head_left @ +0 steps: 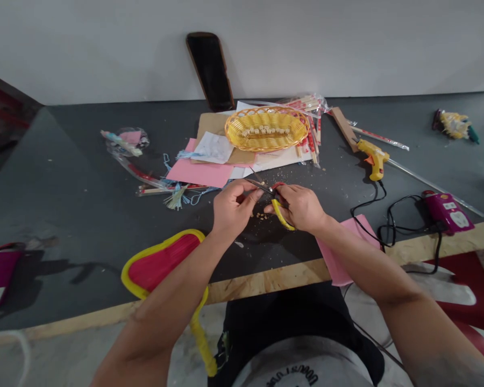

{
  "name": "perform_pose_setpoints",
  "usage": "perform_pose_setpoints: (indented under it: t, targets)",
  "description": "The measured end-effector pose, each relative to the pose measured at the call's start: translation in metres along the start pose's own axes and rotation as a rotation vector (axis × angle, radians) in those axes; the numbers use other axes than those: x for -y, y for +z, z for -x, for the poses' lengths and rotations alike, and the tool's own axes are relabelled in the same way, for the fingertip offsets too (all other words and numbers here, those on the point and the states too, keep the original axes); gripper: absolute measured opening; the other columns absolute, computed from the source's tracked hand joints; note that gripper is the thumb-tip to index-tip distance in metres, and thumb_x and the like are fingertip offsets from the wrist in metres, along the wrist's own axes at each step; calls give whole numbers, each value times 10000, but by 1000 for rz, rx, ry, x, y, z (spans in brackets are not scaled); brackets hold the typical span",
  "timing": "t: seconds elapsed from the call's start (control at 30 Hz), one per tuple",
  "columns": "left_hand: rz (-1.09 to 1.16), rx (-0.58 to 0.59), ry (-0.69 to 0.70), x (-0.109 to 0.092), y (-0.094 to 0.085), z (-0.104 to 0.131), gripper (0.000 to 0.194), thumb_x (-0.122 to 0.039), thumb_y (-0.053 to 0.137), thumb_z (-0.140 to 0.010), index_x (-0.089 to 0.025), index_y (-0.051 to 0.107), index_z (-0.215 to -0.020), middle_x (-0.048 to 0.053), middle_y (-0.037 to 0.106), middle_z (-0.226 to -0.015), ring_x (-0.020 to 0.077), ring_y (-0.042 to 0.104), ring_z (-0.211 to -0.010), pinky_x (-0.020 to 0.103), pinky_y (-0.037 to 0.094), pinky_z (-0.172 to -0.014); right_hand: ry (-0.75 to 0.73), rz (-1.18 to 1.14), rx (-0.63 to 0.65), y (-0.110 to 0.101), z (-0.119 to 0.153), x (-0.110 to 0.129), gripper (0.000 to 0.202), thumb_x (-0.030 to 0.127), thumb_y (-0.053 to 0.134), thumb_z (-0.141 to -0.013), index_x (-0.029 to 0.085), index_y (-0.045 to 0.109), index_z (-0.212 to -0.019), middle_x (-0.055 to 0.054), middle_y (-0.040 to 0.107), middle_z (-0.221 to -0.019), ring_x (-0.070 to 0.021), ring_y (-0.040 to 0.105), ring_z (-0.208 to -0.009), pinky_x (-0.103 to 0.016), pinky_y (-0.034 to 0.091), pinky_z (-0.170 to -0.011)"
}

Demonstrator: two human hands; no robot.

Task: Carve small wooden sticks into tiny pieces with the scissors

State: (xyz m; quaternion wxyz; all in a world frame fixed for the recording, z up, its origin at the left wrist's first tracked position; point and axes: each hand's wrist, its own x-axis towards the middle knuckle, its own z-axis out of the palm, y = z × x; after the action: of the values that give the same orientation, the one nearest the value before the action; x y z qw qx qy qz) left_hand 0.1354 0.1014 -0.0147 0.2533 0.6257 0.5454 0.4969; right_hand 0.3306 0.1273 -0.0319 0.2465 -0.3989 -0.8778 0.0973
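My right hand (300, 207) grips a pair of scissors with a yellow-wrapped handle (282, 216), their dark blades pointing up and to the left. The fingers of my left hand (234, 207) are pinched together beside the blades; what they hold, if anything, is too small to make out. Small tan pieces (261, 216) and pale crumbs lie on the dark grey table under and around my hands. Beyond them a yellow woven basket (266, 144) holds a row of small beige pieces. To the left of the basket lie pink paper (201, 173) and a white sheet (213, 148).
A phone (210, 70) leans on the wall. The yellow glue gun (373, 158) and a purple power box (448, 213) stand right, joined by black cables. A red fan-shaped piece with yellow edging (163, 263) lies near my left forearm. Wrapped chopsticks (314, 137) lie behind the basket.
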Motion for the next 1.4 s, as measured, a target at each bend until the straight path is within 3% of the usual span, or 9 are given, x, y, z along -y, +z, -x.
perform_pose_setpoints:
  t: [0.2, 0.3, 0.43, 0.73, 0.83, 1.0, 1.23, 1.4]
  targets:
    - [40, -53, 3, 1, -3, 0, 107, -283, 701, -845, -188, 705, -795, 50, 776, -919, 161, 715, -816, 239, 537, -627, 40, -159, 47, -2, 2, 4, 636, 737, 387, -961, 149, 632, -968, -50, 623, -717, -165, 560, -638, -278, 348, -624]
    - [30, -47, 2, -1, -5, 0, 101, -281, 704, -847, -189, 719, -808, 42, 779, -904, 121, 679, -676, 211, 499, -542, 59, -181, 25, -1, 1, 6, 651, 758, 414, -937, 146, 625, -1011, -52, 616, -738, -180, 563, -672, -286, 374, -646]
    - [74, 8, -2, -3, -4, -1, 134, -258, 676, -862, -176, 707, -760, 18, 780, -884, 37, 528, -411, 179, 420, -413, 78, -164, -32, 1, -2, 7, 645, 782, 456, -900, 165, 600, -1019, -86, 635, -825, -233, 585, -791, -333, 447, -742]
    - [89, 51, -8, 1, -2, 0, 158, -293, 664, -879, -171, 741, -813, 32, 781, -897, 31, 511, -379, 172, 404, -380, 41, -74, -68, 4, -2, 7, 666, 793, 405, -906, 159, 581, -1011, -129, 655, -898, -278, 576, -870, -411, 480, -835]
    - [43, 52, -16, 0, -3, 0, 165, -290, 663, -875, -175, 728, -775, 38, 790, -936, 61, 574, -456, 191, 447, -431, 35, -53, -53, 4, -3, 7, 656, 779, 386, -922, 157, 583, -987, -134, 663, -887, -277, 586, -858, -400, 480, -815]
    - [0, 30, 31, 0, -3, 0, 143, -251, 658, -867, -192, 710, -748, 28, 792, -882, 163, 735, -823, 238, 559, -679, 46, 25, -19, 2, -2, 9, 669, 755, 366, -946, 134, 608, -1005, -139, 679, -881, -266, 622, -843, -357, 468, -768]
    - [-37, 34, 27, -2, -3, 0, 146, -247, 643, -866, -190, 697, -742, 20, 778, -814, 155, 720, -752, 245, 551, -672, 76, 95, 62, -1, 0, 12, 609, 686, 424, -971, 120, 636, -1043, -155, 727, -919, -263, 666, -847, -335, 451, -738]
    - [-6, 28, 43, -3, -2, 0, 144, -246, 644, -868, -188, 697, -747, 29, 774, -817, 158, 720, -769, 251, 555, -688, 82, 31, 88, -2, 0, 12, 604, 669, 416, -982, 113, 638, -1060, -124, 710, -822, -234, 653, -769, -311, 419, -687]
